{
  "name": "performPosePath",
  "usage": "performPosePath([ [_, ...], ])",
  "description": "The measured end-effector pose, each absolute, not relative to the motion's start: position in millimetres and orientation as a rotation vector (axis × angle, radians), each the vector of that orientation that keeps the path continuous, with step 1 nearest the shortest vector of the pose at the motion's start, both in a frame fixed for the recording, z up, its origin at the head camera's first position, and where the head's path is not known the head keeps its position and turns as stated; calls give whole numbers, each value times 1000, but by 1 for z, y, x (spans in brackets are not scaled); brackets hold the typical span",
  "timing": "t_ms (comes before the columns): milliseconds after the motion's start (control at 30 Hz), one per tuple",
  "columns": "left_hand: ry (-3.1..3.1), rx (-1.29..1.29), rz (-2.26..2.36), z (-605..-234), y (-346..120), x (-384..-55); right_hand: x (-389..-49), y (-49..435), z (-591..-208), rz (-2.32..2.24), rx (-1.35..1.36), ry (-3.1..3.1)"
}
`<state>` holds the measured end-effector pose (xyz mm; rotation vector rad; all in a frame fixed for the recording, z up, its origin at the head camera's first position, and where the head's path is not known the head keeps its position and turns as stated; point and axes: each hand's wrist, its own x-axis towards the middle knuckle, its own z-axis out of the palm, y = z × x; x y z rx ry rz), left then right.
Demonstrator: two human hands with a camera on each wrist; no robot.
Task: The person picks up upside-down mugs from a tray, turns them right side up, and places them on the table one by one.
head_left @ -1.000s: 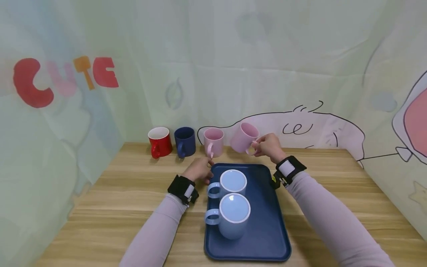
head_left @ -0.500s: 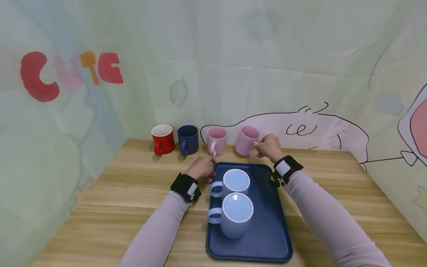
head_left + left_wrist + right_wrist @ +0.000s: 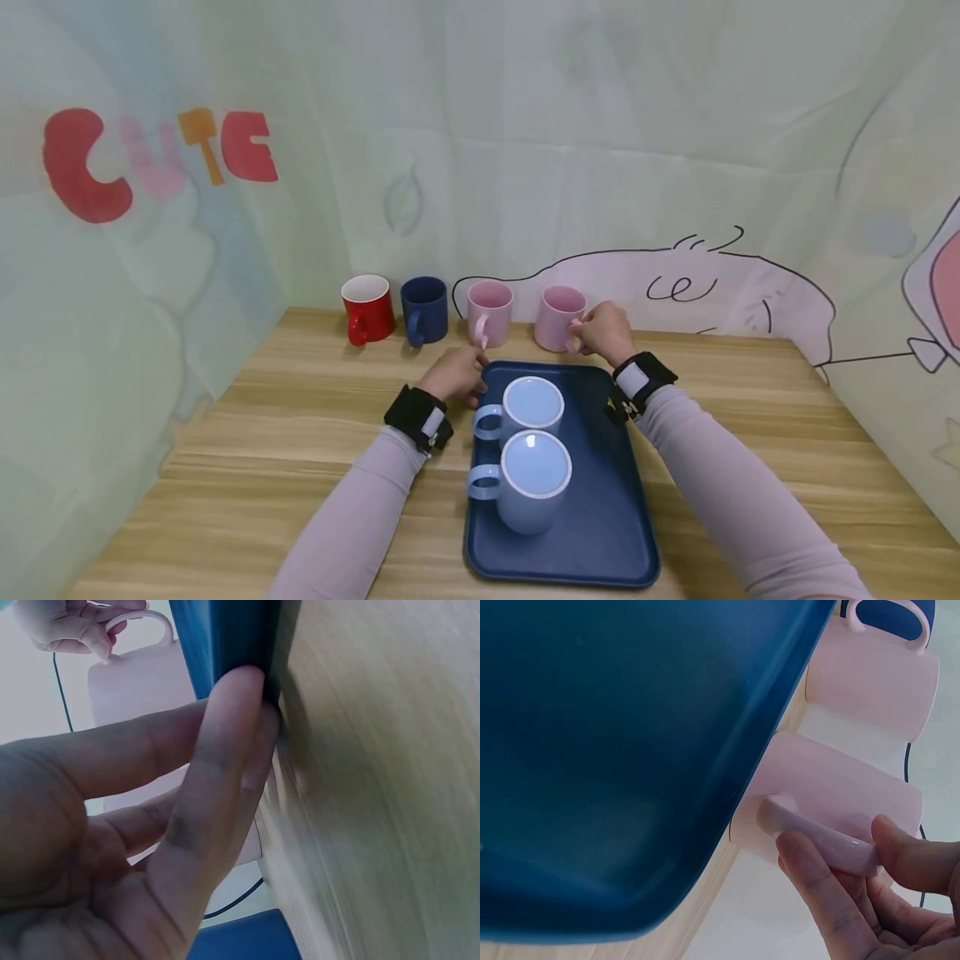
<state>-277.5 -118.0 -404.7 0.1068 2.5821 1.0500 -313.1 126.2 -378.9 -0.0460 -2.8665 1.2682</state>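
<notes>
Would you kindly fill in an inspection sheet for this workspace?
Surface: wood-grain table
Job's things: nearer light-blue mug, farther light-blue mug on tray; red mug, dark blue mug, left pink mug, right pink mug in a row beyond it
Clutter: nothing seen
Hands: right hand pinches the right pink mug's handle; left hand touches the tray's edge
Cables: nothing seen
Surroundings: printed backdrop with CUTE lettering

smooth dark-blue rectangular plastic-looking tray (image 3: 600,517); glossy light-blue round ceramic-looking mugs (image 3: 536,462) on it; smooth, faintly shiny pink cylindrical ceramic-looking mugs (image 3: 551,327) beyond it.
</notes>
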Motion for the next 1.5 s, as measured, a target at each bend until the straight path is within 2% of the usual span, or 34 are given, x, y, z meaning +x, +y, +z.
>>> performPosePath([
  [567,2554,120,1091,-404,-120,-277,-313,117,-380,1499,-30,-2795],
  [1500,2531,139,1084,-406,-121,-279,-311,124,-386,1492,77,-2856],
])
